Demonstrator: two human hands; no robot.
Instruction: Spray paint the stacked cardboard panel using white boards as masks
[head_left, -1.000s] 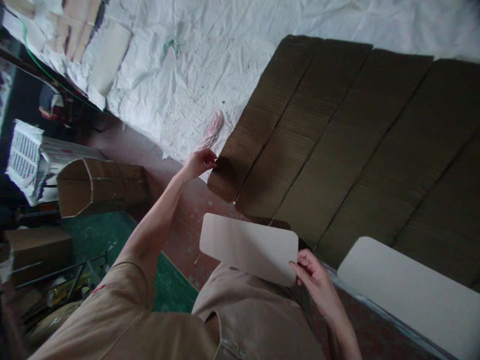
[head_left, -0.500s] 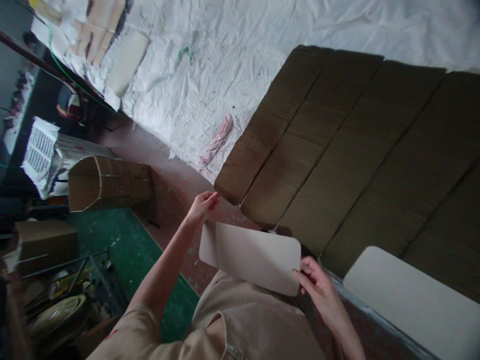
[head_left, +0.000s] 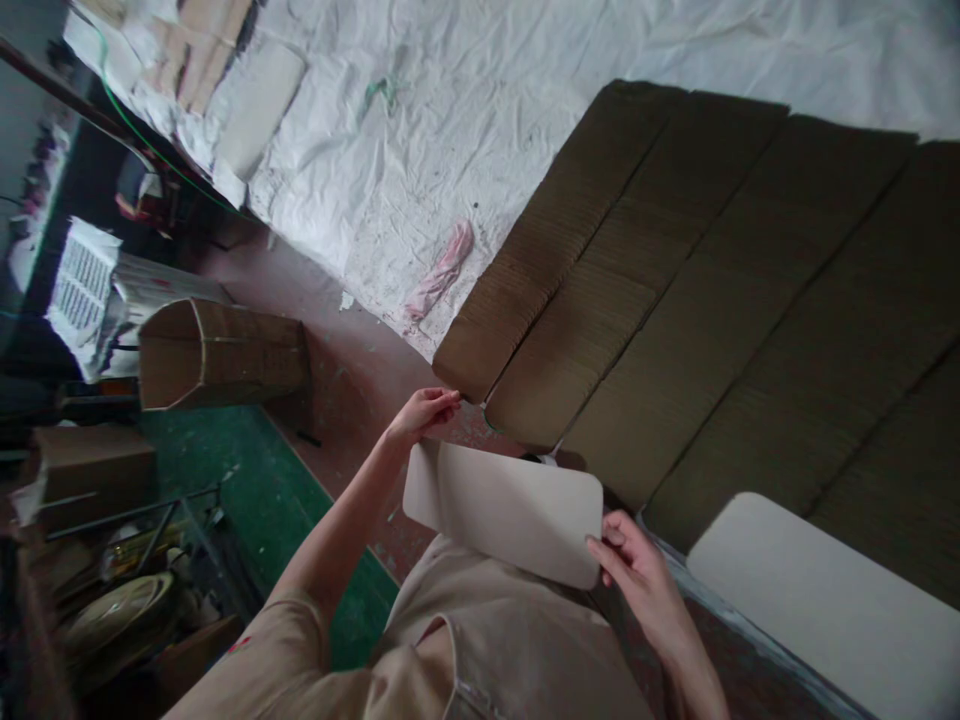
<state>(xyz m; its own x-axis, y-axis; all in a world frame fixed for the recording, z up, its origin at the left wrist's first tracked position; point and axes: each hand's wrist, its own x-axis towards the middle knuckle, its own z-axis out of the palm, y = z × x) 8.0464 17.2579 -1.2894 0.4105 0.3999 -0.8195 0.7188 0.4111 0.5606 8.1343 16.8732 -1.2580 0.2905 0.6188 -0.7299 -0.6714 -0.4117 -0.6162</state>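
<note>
Observed from the head view: both hands are on one pale card [head_left: 510, 510] with rounded corners, held flat-face up over the person's lap, just in front of the tan trousers [head_left: 487, 640].

Left hand [head_left: 424, 412]: fingers curled down and nearly closed, pinching the card's far left corner. The card's left end shows a faint fold line and tips slightly upward there.

Right hand [head_left: 634, 570]: partly closed on the card's right edge, thumb on the upper face. I cannot see the other fingers; they sit behind the card.

Surroundings: rows of brown cardboard stacks [head_left: 712, 290] lie edge to edge just beyond the card, their near ends close to the left hand. A second pale board [head_left: 817, 600] rests at lower right, beside the stacks and apart from the right hand. A crumpled white sheet [head_left: 450, 120] covers the ground past the stacks, with a pink rag [head_left: 442, 268] lying on it near the first stack. On the left, an open box [head_left: 217, 352] lies on its side by a green mat [head_left: 225, 470], well apart from the hands.
</note>
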